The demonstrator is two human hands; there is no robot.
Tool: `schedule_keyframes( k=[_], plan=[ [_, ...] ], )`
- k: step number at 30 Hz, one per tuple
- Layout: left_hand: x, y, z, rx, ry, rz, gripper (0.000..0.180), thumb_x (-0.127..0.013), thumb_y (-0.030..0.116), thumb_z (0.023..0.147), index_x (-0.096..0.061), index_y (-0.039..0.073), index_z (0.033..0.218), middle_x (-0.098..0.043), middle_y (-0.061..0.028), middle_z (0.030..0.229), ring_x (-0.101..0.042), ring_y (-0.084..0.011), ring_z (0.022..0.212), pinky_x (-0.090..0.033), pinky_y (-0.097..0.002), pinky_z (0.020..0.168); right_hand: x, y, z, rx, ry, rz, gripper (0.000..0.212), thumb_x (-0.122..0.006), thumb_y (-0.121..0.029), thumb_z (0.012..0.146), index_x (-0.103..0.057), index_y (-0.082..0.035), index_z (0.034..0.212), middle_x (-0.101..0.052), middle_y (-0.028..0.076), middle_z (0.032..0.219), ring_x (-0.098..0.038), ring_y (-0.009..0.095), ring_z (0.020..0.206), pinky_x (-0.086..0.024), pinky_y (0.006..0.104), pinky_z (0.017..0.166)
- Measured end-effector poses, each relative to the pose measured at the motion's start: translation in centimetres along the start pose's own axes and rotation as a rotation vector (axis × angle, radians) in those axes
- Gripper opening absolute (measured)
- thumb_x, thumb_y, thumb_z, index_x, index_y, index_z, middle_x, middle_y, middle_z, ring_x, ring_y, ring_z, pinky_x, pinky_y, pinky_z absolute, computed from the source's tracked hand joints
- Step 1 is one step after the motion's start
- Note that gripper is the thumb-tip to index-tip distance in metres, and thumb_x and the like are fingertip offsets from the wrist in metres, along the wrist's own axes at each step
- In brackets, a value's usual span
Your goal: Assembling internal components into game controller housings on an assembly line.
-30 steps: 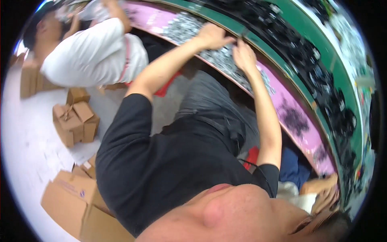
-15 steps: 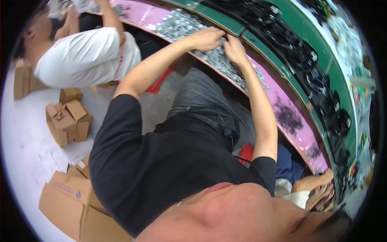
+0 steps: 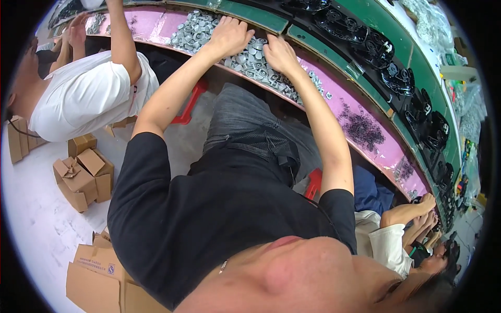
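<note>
A thick pile of small grey plastic parts, rounded and cap-like, covers part of the long pink bench top. My left hand rests over the far side of this pile, its thumb apart and its fingers bent down among the parts. To its right, my right hand is at the pile's far edge by a green rail. Its fingers are bent together, and whatever lies between them is hidden. A gap with grey parts separates the two hands.
Behind the rail, a dark strip carries glossy black moulded parts. Small black pieces lie on the bench to the right. Co-workers in white shirts sit on both sides. Cardboard boxes stand on the floor at left.
My hands were close together at the rail; now they are apart, with the left moved leftward over the grey parts. The whole view has shifted slightly.
</note>
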State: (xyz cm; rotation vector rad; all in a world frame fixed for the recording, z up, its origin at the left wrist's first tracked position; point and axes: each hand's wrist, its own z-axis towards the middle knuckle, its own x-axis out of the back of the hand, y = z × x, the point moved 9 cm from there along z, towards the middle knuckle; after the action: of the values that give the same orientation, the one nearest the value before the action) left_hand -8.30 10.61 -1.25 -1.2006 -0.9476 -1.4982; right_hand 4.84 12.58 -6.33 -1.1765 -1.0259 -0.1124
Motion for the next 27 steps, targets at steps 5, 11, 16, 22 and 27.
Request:
schedule_keyframes(
  k=[5,11,16,22,27],
  plan=[
    [-2.5,-2.4,1.4,0.026,-0.133,0.089,0.052,-0.055,0.046,0.1,-0.079,0.003,0.086,-0.077,-0.0212,0.088,-0.074,-0.0411,0.09,-0.052,-0.052,0.094,-2.3,0.1,2.1,-0.045,-0.086,-0.055,0.043,-0.046,-0.031,0.097,-0.061,0.003,0.12,-0.069,0.033,0.114,-0.066,0.049,0.109,-0.051,0.0579,0.096],
    [-4.5,-3.7,1.4,0.131,-0.486,0.111,0.055,-0.051,0.048,0.103,-0.08,0.003,0.092,-0.077,-0.0224,0.098,-0.073,-0.0409,0.101,-0.055,-0.0505,0.094,-1.6,-0.3,1.9,-0.06,-0.035,-0.057,0.045,-0.048,-0.032,0.097,-0.061,0.003,0.124,-0.07,0.032,0.114,-0.067,0.049,0.108,-0.052,0.0568,0.098],
    [-3.9,-2.4,0.4,-0.075,-0.448,0.092,0.045,-0.052,0.04,0.105,-0.072,0.001,0.117,-0.072,-0.0252,0.102,-0.067,-0.0441,0.103,-0.052,-0.051,0.096,-1.8,-0.4,2.0,-0.068,-0.029,-0.07,0.042,-0.052,-0.03,0.095,-0.066,0.003,0.115,-0.071,0.031,0.112,-0.068,0.047,0.107,-0.054,0.0562,0.096],
    [-2.9,-3.0,-0.4,-0.071,-0.237,-0.06,0.043,-0.055,0.039,0.103,-0.069,0.002,0.119,-0.07,-0.026,0.107,-0.064,-0.0446,0.106,-0.051,-0.0529,0.095,-2.2,0.6,2.1,0.041,-0.015,0.003,0.039,-0.052,-0.027,0.095,-0.064,0.003,0.116,-0.072,0.029,0.11,-0.068,0.047,0.107,-0.054,0.0558,0.096],
    [-3.6,-1.4,0.0,-0.089,-0.28,-0.176,0.037,-0.055,0.034,0.102,-0.069,0.005,0.121,-0.069,-0.0247,0.106,-0.062,-0.0441,0.105,-0.049,-0.052,0.096,-0.7,-1.0,0.5,0.233,0.102,0.144,0.038,-0.053,-0.016,0.094,-0.063,0.004,0.125,-0.067,0.027,0.123,-0.064,0.045,0.114,-0.052,0.052,0.1]
  ],
)
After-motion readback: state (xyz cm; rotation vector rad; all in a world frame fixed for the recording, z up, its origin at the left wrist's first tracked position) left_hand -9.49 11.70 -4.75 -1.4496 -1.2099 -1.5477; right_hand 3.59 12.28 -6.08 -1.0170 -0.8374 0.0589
